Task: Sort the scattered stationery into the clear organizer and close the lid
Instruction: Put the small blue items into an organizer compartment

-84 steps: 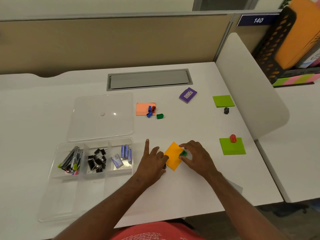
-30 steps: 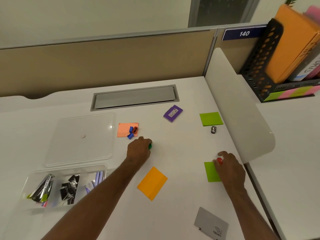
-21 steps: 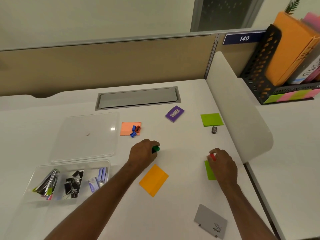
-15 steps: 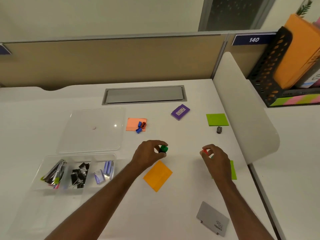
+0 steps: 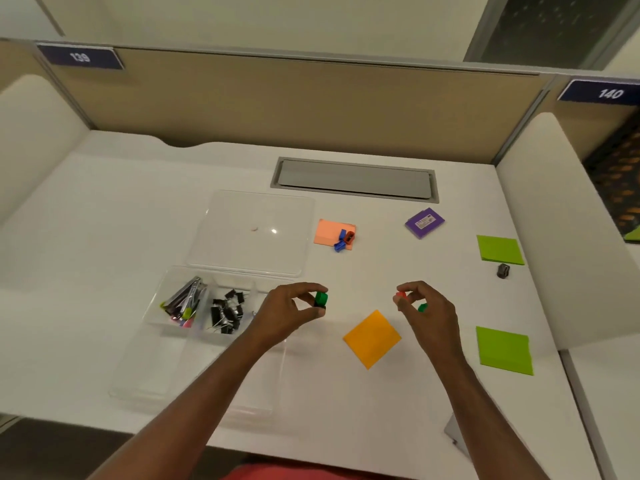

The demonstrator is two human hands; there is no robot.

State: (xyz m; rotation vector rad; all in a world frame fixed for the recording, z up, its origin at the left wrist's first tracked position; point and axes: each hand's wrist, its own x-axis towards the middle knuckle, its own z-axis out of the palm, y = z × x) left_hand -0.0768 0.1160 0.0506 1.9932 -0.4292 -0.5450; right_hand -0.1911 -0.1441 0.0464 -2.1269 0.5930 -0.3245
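Organizer (image 5: 152, 344) sits at the desk's near edge; right of it, left hand (image 5: 284, 311) pinches green sharpener (image 5: 321, 298), right hand (image 5: 427, 310) pinches red one (image 5: 401, 294).

Two number plates are legible, both dark blue with pale digits, both fixed at the top of the partition behind the tabletop. The left plate (image 5: 80, 57) reads "139". The right plate (image 5: 605, 93) reads "140". The purple pad (image 5: 424, 223) on the tabletop carries a white label (image 5: 425, 221) with print too small to read. No other text can be made out.
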